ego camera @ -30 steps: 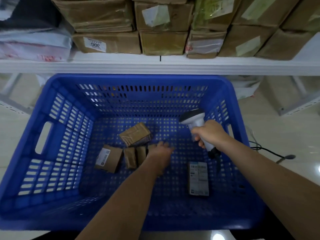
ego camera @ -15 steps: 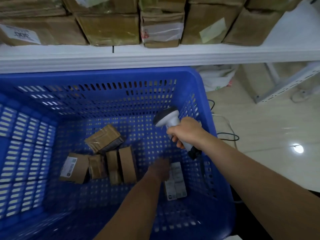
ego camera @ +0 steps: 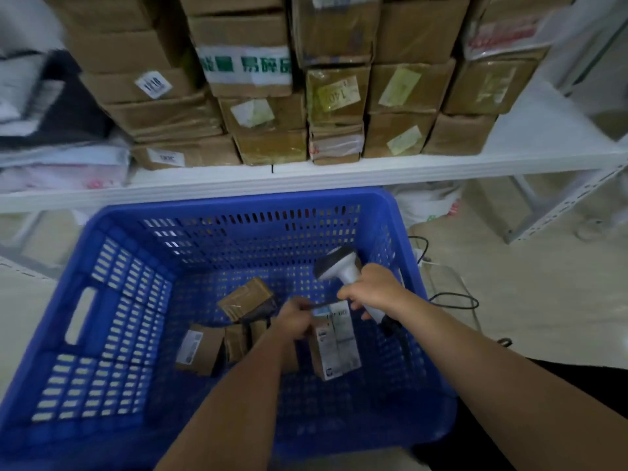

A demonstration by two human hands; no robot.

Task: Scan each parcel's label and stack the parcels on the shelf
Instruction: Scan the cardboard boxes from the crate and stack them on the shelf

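A blue plastic crate (ego camera: 112, 321) stands in front of me below a white shelf (ego camera: 339, 171). My left hand (ego camera: 295, 321) grips a small parcel (ego camera: 336, 341) with a white label, lifted off the crate floor. My right hand (ego camera: 373, 292) holds a white handheld scanner (ego camera: 339, 270) just above and right of that parcel, its head pointing left. Several small brown parcels (ego camera: 244, 300) lie on the crate floor to the left, one with a white label (ego camera: 192, 346).
Stacked brown cartons (ego camera: 258, 79) fill the shelf, with soft mail bags (ego camera: 61, 158) at its left end and bare shelf board at the right end (ego camera: 543, 130). The scanner cable (ego camera: 455, 300) trails over the floor right of the crate.
My left hand has taken hold of the labelled parcel and raised it from the crate floor toward the scanner. The view has tilted up and shows more of the shelf.
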